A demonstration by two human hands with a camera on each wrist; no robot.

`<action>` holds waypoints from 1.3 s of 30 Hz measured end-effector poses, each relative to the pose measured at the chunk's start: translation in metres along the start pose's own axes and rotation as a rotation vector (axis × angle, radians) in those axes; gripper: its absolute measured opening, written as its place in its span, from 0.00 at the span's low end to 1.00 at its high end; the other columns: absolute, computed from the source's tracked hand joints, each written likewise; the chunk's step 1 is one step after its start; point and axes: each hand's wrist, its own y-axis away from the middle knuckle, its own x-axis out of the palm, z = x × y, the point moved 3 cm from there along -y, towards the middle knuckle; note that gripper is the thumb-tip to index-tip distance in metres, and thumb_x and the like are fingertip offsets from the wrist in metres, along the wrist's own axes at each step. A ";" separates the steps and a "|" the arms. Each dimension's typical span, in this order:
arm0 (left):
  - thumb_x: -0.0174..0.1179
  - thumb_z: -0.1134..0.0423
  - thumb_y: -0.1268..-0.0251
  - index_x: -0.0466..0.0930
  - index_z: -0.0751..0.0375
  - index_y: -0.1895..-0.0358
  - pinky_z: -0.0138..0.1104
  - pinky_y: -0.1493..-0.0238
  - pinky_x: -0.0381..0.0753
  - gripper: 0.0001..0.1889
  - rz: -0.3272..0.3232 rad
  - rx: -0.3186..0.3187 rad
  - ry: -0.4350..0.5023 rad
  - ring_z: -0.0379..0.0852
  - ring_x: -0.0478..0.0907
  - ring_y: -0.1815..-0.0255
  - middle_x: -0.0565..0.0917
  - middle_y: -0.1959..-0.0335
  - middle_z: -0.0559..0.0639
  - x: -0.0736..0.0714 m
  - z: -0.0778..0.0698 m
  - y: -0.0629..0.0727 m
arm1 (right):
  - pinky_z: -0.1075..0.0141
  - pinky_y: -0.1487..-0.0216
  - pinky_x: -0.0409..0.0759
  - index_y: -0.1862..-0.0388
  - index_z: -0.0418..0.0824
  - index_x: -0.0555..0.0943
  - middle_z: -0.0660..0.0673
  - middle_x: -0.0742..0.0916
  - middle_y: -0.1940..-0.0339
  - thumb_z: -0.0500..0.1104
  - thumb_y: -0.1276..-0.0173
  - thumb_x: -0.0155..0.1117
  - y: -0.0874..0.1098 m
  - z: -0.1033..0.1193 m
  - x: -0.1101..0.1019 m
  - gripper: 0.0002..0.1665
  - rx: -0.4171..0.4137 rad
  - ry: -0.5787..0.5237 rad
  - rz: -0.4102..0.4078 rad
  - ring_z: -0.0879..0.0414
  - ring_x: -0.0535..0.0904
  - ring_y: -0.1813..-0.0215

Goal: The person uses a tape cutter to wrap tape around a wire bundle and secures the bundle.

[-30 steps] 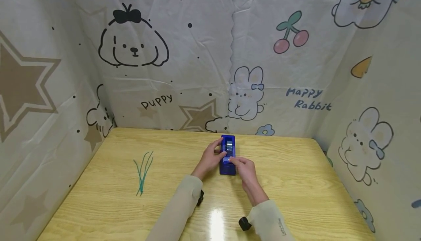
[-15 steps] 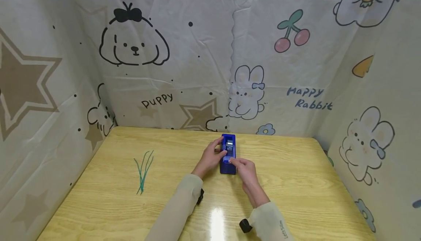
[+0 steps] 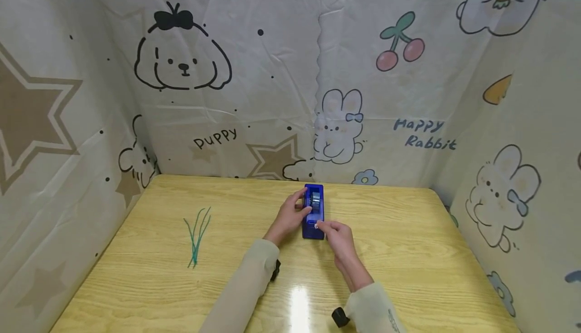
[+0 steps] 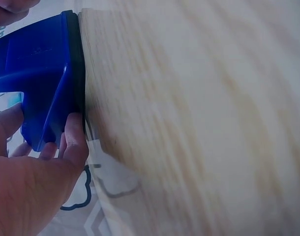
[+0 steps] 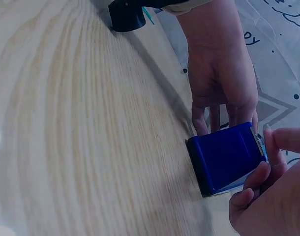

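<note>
A blue tape dispenser [image 3: 313,229] stands on the table toward its far edge, with a roll of clear tape [image 3: 315,200] inside. My left hand [image 3: 289,219] grips its left side. In the left wrist view, the thumb and fingers of that hand curl around the narrower end of the dispenser [image 4: 44,59]. At the toothed cutter [image 5: 258,140], my right hand [image 3: 340,242] pinches the pale end of the tape [image 3: 316,226] between thumb and forefinger. The right wrist view shows those fingertips right beside the cutter.
Several thin green strands [image 3: 195,242] lie crossed on the left of the wooden table [image 3: 408,252]. Printed cloth [image 3: 272,106] hangs around the back and sides. Each wrist carries a small black camera.
My right hand has drawn slightly toward me, and a little tape end now shows at its fingertips past the cutter. The left hand keeps its grip on the tape dispenser.
</note>
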 end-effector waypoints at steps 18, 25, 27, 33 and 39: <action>0.59 0.64 0.22 0.63 0.46 0.20 0.53 0.32 0.77 0.32 -0.014 0.004 -0.023 0.61 0.76 0.32 0.71 0.26 0.60 0.000 0.000 0.000 | 0.67 0.61 0.71 0.64 0.31 0.87 0.52 0.82 0.67 0.44 0.28 0.69 0.020 -0.008 0.000 0.14 -0.062 0.023 0.006 0.58 0.72 0.62; 0.59 0.62 0.21 0.62 0.44 0.19 0.52 0.31 0.76 0.32 -0.007 -0.017 -0.022 0.60 0.75 0.30 0.70 0.25 0.58 0.001 0.000 0.001 | 0.69 0.62 0.71 0.61 0.29 0.87 0.53 0.82 0.68 0.45 0.28 0.69 0.027 -0.009 -0.001 0.17 -0.082 0.027 0.008 0.59 0.71 0.62; 0.58 0.62 0.21 0.62 0.45 0.19 0.52 0.31 0.76 0.32 -0.008 -0.019 -0.021 0.60 0.75 0.30 0.70 0.25 0.58 0.000 0.000 0.001 | 0.69 0.63 0.71 0.60 0.29 0.87 0.53 0.82 0.69 0.44 0.29 0.70 0.028 -0.009 -0.001 0.16 -0.086 0.024 0.004 0.59 0.71 0.63; 0.58 0.63 0.21 0.62 0.45 0.19 0.52 0.31 0.76 0.32 -0.009 -0.008 -0.020 0.61 0.75 0.31 0.70 0.25 0.59 0.000 0.000 0.001 | 0.69 0.64 0.71 0.59 0.29 0.87 0.52 0.80 0.69 0.45 0.28 0.70 0.034 -0.010 -0.003 0.17 -0.070 0.025 0.002 0.58 0.71 0.64; 0.59 0.63 0.21 0.62 0.47 0.19 0.53 0.32 0.77 0.31 -0.010 0.012 -0.030 0.61 0.76 0.32 0.71 0.26 0.60 0.001 -0.001 0.001 | 0.70 0.65 0.72 0.59 0.29 0.88 0.53 0.81 0.70 0.43 0.29 0.71 0.039 -0.011 -0.006 0.15 -0.087 0.014 -0.015 0.60 0.72 0.65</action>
